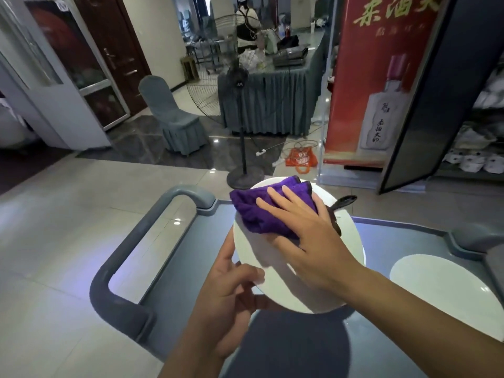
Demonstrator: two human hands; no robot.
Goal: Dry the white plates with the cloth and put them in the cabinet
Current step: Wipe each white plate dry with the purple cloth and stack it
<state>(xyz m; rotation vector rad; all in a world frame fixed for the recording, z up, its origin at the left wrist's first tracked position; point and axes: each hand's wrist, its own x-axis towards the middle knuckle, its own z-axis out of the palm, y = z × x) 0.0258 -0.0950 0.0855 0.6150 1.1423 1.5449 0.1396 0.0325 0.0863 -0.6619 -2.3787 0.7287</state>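
Drying underway, nothing stowed as far as can be seen.

Left hand (231, 290) grips the near-left rim of a white plate (286, 274), thumb curled over the top face, fingers underneath, holding it tilted up off the cart. Purple cloth (261, 211), folded, lies on the far half of that plate. Right hand (308, 236) lies flat on the cloth, fingers spread and straight, pressing it against the plate; the palm covers the cloth's near-right corner. So the plate sits between the two hands: left one beneath and at the edge, right one on top.

Below them, a grey service cart (128, 268) with a rounded handle at its left end. A dark utensil (343, 201), perhaps a spoon, shows just past the plate's far-right rim; what it rests on cannot be told.

Further right, a second white plate (441, 290) lies flat on the cart's top, well apart from both hands, not yet wiped, I judge.

Far right, a cabinet with its door open (425, 113); white crockery already on its shelves (480, 159).

Left to do: finish this plate, carry it over, then the second.
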